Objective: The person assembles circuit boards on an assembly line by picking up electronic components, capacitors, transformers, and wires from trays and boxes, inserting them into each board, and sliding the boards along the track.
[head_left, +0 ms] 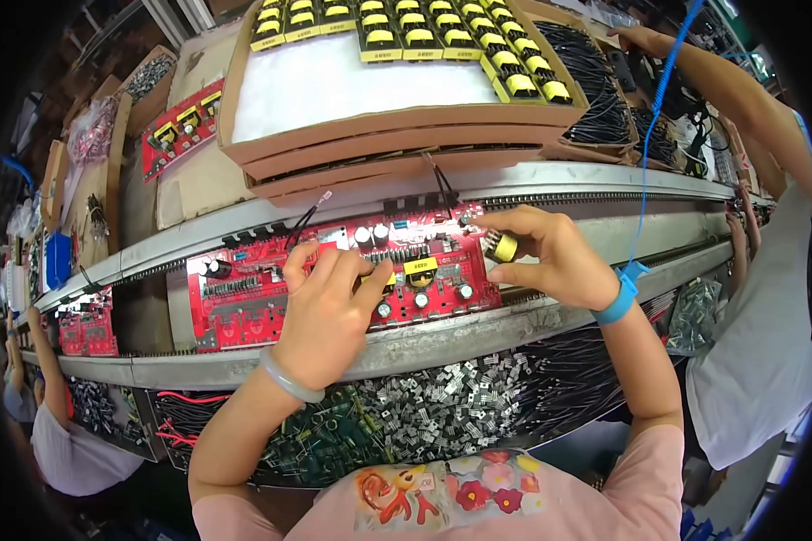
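Observation:
A long red circuit board (244,311) lies on the metal rail track in front of me, crowded with capacitors, heat sinks and other parts. My left hand (325,311) is palm down over its middle, with bent, spread fingers touching the board. Beside its rightmost finger is a partly hidden yellow part. A black-and-yellow transformer (420,269) stands on the board just right of that hand. Above the board's right end, my right hand (550,257) pinches another black-and-yellow transformer (503,246), tilted so its pins face the board.
Stacked cardboard trays (397,135) hold rows of transformers behind the track. Metal-tabbed components (451,401), green parts (325,437) and black cables (568,370) fill bins nearest me. Another red board (182,126) lies at upper left. A co-worker's arm (726,86) reaches in at right, past a blue coiled cord (663,86).

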A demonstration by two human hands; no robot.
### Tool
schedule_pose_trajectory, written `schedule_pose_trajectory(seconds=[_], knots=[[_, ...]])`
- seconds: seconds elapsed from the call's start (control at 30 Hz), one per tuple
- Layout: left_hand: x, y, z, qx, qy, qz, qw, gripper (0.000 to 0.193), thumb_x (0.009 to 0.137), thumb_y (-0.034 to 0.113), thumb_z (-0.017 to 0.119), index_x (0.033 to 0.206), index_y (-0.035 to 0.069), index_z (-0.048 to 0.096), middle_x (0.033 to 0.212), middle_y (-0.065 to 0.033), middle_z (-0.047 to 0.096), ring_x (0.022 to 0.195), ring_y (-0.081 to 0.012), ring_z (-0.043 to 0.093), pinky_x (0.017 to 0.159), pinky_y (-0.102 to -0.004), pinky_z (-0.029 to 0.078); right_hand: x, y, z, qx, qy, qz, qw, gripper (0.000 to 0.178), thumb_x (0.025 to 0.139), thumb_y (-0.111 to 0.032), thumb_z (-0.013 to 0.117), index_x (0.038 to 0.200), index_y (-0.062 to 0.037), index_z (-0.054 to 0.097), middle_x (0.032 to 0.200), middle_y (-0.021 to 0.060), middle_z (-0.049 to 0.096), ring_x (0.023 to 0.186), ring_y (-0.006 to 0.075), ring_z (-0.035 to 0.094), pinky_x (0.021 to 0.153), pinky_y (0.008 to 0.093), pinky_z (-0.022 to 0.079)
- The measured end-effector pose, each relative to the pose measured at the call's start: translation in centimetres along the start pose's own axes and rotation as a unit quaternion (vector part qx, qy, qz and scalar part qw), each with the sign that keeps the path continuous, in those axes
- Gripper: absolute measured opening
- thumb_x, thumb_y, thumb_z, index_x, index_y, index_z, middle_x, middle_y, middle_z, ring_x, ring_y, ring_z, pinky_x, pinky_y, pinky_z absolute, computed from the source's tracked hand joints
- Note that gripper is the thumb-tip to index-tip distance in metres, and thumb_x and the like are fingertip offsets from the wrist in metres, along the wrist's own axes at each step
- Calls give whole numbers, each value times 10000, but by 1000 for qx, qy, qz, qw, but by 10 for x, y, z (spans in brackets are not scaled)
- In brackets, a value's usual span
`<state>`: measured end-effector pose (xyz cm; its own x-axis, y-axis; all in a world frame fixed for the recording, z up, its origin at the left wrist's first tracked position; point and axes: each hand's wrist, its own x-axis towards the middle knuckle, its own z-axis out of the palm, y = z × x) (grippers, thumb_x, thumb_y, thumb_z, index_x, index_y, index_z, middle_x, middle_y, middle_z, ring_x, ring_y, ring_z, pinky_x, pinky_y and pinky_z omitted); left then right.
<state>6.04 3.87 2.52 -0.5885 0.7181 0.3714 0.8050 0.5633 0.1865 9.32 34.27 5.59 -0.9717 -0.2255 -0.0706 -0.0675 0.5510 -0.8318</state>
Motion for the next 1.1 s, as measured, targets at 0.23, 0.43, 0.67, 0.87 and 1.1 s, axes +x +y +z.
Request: schedule_pose_trajectory(seconds=[0.23,0.43,0.67,0.87,1.1], knots=[[9,10,11,-12,-4,5,1000,359,814,73,765,1171,56,737,987,-38,628,985,-233,595,1065,-520,322,-8,9,-4,19,-21,53,998,489,843,74,788,1305,1,647,1100,47,684,905,106,664,771,271,576],[12,11,16,-29,-6,3,1000,371,805,42,750,1176,45,733,1000,-39,624,998,-229,589,1069,-519,320,-9,2,-3,-128,6,-65,990,503,787,79,771,1271,-16,669,1004,118,685,875,258,702,773,364,575],[14,14,9,-23,-29,-7,999,389,800,27,740,1189,37,731,1015,-47,620,1008,-237,591,1085,-536,316,-14,4,7,-266,26,-150,952,479,762,90,714,1229,-9,679,1066,181,699,935,366,709,804,437,591],[14,15,10,-25,-35,-6,999,398,796,42,762,1193,39,731,1013,-43,617,1003,-235,591,1087,-536,317,-12,5,10,-290,4,-170,942,416,809,69,660,1219,4,689,1076,165,697,937,354,707,798,412,601],[14,13,10,-16,-34,-3,999,407,792,47,769,1197,38,730,1004,-41,618,989,-233,591,1087,-530,318,-11,-7,15,-340,-16,-174,924,435,819,52,652,1250,15,689,1080,170,693,954,334,700,798,403,601]])
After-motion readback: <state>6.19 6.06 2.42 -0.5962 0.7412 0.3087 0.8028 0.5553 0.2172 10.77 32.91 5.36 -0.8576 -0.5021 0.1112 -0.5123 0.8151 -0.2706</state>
